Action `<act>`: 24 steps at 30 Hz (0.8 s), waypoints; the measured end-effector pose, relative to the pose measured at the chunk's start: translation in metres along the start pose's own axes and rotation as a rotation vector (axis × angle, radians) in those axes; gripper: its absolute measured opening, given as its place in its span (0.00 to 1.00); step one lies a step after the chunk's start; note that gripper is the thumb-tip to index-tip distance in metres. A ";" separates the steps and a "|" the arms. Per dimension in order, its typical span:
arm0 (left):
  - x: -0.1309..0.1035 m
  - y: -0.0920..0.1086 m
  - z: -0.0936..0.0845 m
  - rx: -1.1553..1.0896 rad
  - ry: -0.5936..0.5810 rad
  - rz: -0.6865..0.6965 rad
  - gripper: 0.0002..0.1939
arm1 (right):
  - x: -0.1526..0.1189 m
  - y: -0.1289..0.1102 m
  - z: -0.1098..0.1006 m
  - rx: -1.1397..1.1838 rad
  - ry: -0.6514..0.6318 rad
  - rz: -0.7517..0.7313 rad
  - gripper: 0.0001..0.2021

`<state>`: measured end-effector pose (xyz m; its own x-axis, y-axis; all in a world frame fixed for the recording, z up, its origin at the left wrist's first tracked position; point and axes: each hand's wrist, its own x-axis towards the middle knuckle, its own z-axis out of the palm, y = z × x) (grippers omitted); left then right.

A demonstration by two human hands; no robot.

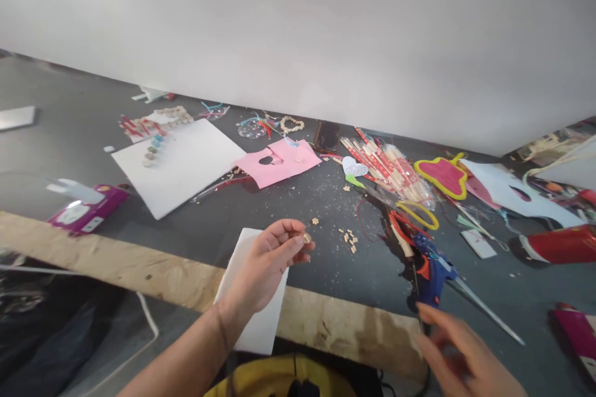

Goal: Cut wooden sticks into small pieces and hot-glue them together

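Observation:
My left hand (279, 248) is closed in a pinch on a small cluster of short wooden stick pieces (307, 238). It hovers over the front of the dark table, above a white board (244, 291). Just past its fingertips lies a similar small cluster (315, 221), with several loose cut stick pieces (348, 239) to the right. My right hand (460, 350), blurred at the lower right, has thumb and forefinger apart, with nothing visible between them. It is nearest to a blue glue gun (435, 276), which lies on the table with orange-handled scissors (403, 223) behind it.
A white sheet (186, 164), a pink cutout sheet (284, 161), a phone (328, 136) and bundled chopsticks (386, 167) lie towards the wall. Purple power strips stand left (88, 208) and right (575, 335). A red can (563, 244) lies on its side at right.

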<state>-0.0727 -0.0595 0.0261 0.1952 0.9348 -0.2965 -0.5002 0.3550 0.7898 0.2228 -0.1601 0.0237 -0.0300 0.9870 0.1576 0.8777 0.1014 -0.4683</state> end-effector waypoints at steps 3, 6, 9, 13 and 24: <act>0.000 0.001 0.000 0.011 0.005 0.000 0.07 | 0.034 -0.056 0.035 0.074 -0.025 -0.099 0.10; -0.004 0.003 0.000 0.005 -0.002 -0.006 0.07 | 0.058 -0.089 0.070 0.238 -0.123 -0.111 0.15; -0.009 0.005 -0.001 -0.022 -0.053 -0.020 0.05 | 0.072 -0.107 0.092 0.476 -0.160 -0.063 0.22; -0.014 0.008 -0.002 -0.054 -0.120 -0.015 0.04 | 0.079 -0.119 0.098 0.672 -0.288 -0.008 0.17; -0.005 0.013 -0.016 -0.045 0.056 0.082 0.05 | 0.018 -0.037 0.008 0.315 0.002 0.433 0.12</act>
<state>-0.0940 -0.0592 0.0291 0.1054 0.9592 -0.2625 -0.5499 0.2762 0.7883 0.1858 -0.1448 0.0372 0.3041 0.9467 -0.1059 0.6236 -0.2819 -0.7291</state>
